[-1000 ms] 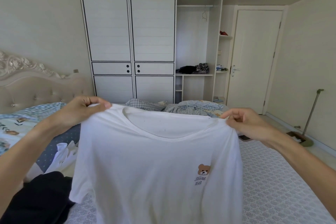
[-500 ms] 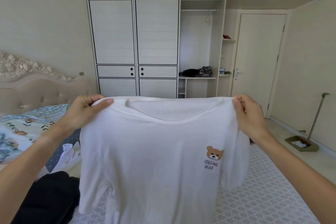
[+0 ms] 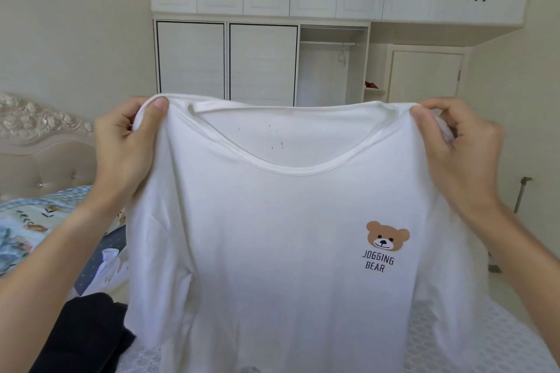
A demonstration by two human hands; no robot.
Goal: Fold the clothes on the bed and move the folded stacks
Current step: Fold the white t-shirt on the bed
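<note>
A white T-shirt (image 3: 272, 251) with a small bear print and the words JOGGING BEAR hangs spread out in front of me, above the bed (image 3: 485, 339). My left hand (image 3: 127, 145) pinches its left shoulder, thumb on the front. At the other shoulder my right hand (image 3: 460, 145) grips the cloth the same way. The shirt's lower hem runs out of view at the bottom and hides most of the bed.
A black garment (image 3: 81, 336) and a white one (image 3: 106, 269) lie on the bed at the lower left, beside a floral quilt (image 3: 27, 227). A padded headboard (image 3: 39, 148) stands at left. A white wardrobe (image 3: 260, 63) and a door (image 3: 424, 76) are behind.
Both hands have raised the shirt higher and closer to my face. My right hand has turned upright at the shoulder, and the shirt now hangs flatter and wider.
</note>
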